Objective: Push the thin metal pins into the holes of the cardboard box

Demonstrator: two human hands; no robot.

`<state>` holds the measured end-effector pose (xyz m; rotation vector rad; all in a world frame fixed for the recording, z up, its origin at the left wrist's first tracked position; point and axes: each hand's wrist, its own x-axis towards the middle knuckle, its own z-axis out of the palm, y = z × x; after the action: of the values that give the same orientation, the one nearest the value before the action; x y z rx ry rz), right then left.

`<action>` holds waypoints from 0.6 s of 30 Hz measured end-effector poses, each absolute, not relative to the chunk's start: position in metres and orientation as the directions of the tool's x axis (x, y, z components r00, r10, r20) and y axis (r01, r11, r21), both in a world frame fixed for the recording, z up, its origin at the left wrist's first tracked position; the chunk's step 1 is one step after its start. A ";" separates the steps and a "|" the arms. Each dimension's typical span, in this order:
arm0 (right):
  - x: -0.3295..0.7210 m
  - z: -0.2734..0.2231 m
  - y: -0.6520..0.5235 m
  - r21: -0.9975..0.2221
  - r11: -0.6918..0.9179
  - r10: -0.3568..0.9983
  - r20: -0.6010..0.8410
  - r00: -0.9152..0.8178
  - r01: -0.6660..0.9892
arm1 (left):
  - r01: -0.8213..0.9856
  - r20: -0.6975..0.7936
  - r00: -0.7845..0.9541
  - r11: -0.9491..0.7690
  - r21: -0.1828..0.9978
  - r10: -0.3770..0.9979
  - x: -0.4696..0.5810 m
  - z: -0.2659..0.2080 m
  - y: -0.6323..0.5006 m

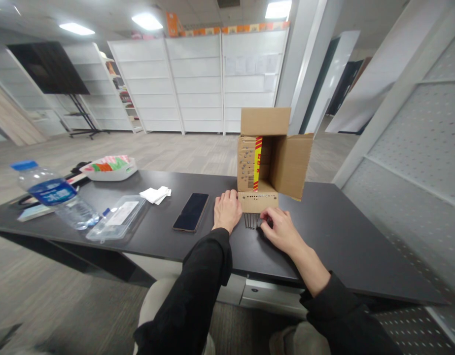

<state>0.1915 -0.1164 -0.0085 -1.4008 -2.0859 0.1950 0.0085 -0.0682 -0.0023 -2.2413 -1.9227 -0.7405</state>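
A cardboard box (264,162) stands open towards me at the table's far edge, its flaps spread. Along its lower flap (257,201) runs a row of small holes or dots, and round grey spots show on its left side. Below that flap, several thin, dark nail-like pieces (250,221) stick out in a row. My left hand (227,209) rests at the lower flap's left end, fingers stretched forward. Right of the row, my right hand (281,227) has thumb and forefinger brought together close to the last piece; what they pinch is too small to make out.
A black phone (191,212) lies left of my left hand. Further left are white tissues (156,195), a clear plastic case (118,218), a tilted water bottle (60,195) and a white basket (111,170) of colourful packets. A perforated panel (415,138) rises at the right.
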 end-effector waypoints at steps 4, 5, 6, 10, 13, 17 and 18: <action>0.189 -0.008 -0.118 -0.440 0.448 0.876 0.389 -0.285 0.778 | 0.949 0.421 0.081 -0.199 0.244 0.903 0.008 -0.003 -0.068; 0.189 -0.008 -0.119 -0.440 0.454 0.875 0.386 -0.294 0.775 | 0.948 0.422 0.081 -0.200 0.246 0.903 0.009 -0.004 -0.067; 0.189 -0.007 -0.120 -0.439 0.461 0.873 0.383 -0.303 0.771 | 0.948 0.423 0.081 -0.201 0.247 0.902 0.009 -0.004 -0.067; 0.187 -0.005 -0.123 -0.438 0.476 0.871 0.355 -0.340 0.762 | 0.950 0.435 0.086 -0.206 0.236 0.896 0.009 -0.004 -0.067; 0.185 -0.003 -0.125 -0.430 0.482 0.871 0.333 -0.362 0.763 | 0.950 0.438 0.092 -0.210 0.230 0.894 0.008 -0.004 -0.067; 0.183 -0.001 -0.126 -0.396 0.494 0.865 0.317 -0.390 0.774 | 0.950 0.415 0.088 -0.202 0.239 0.906 0.008 -0.002 -0.068; 0.182 -0.001 -0.126 -0.389 0.495 0.864 0.316 -0.392 0.777 | 0.950 0.410 0.087 -0.200 0.241 0.908 0.008 -0.001 -0.069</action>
<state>0.1821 -0.1263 -0.0013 -1.3501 -2.2661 0.2441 0.0083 -0.0687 -0.0013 -2.2503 -1.9299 -0.7385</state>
